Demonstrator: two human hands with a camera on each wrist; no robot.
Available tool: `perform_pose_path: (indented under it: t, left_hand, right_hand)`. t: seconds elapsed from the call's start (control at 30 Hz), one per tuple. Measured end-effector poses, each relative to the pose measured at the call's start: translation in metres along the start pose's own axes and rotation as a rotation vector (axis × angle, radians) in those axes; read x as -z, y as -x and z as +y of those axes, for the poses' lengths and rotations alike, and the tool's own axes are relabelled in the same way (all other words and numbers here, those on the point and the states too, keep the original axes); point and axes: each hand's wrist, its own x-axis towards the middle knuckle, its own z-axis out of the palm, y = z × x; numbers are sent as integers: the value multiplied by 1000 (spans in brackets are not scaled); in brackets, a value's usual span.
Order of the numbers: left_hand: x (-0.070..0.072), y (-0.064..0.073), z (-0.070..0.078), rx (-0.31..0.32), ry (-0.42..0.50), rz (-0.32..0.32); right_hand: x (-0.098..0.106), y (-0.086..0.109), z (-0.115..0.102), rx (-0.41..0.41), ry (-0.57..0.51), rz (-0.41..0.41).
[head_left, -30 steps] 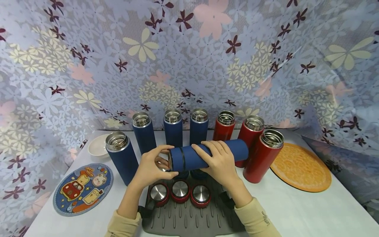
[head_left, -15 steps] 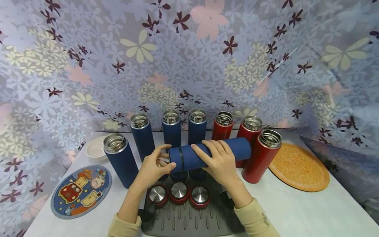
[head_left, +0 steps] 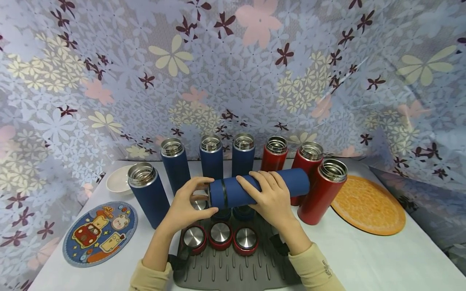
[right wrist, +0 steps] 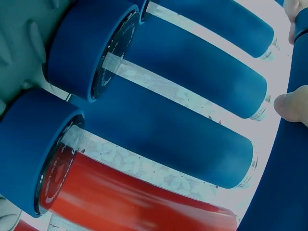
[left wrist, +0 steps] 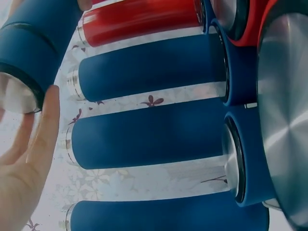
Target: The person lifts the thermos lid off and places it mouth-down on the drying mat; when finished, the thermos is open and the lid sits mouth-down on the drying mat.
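Observation:
A blue thermos bottle [head_left: 296, 182] lies nearly level in the air in the head view, its lid [head_left: 217, 194] to the left beyond a dark ring. My right hand [head_left: 271, 198] grips the body from above with its fingers spread over it. My left hand [head_left: 185, 206] spans the lid's end, fingers at the upper edge and thumb at the lower edge. The left wrist view shows the lid's shiny metal top [left wrist: 19, 94] with the thumb [left wrist: 48, 110] along its rim. Below the bottle, red lids [head_left: 220, 234] and blue lids [head_left: 244, 213] rest on a grey mat [head_left: 233, 268].
Behind stand several uncapped blue bottles [head_left: 149, 198] and red bottles [head_left: 320, 196], in an arc. To the left are a round cartoon mat [head_left: 100, 234] and a white dish [head_left: 118, 182]. An orange round mat [head_left: 369, 204] lies at right. Floral cloth [head_left: 233, 81] hangs behind.
My left thumb has slid from the lid's front face down to its lower edge, and the left fingers have spread wider. My right hand keeps its hold on the bottle.

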Motion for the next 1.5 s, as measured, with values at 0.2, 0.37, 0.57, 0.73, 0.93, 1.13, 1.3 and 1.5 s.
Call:
perform_pose_path:
  t: [0.2, 0.37, 0.57, 0.73, 0.93, 1.13, 1.3, 1.5]
  left_hand:
    - [-2, -3, 0, 222, -2, 14]
    - [-1, -2, -2, 174, -9, -44]
    - [0, -1, -3, -125, -32, -82]
    - [0, 0, -1, -135, -46, -52]
    - [1, 1, 1, 40, -30, -39]
    - [1, -1, 1, 151, -87, -63]
    - [1, -1, -1, 115, -60, -77]
    - [-2, -1, -5, -159, -109, -70]
  right_hand:
    - [1, 0, -1, -2, -10, 1]
    - [2, -1, 0, 5, -6, 8]
    - [2, -1, 2, -1, 8, 10]
    - [2, 0, 2, -2, -1, -2]
    - [3, -1, 1, -5, -15, -6]
    - [3, -2, 0, -6, -11, -17]
    - [3, -2, 0, -7, 0, -22]
    - [3, -2, 1, -12, 8, -21]
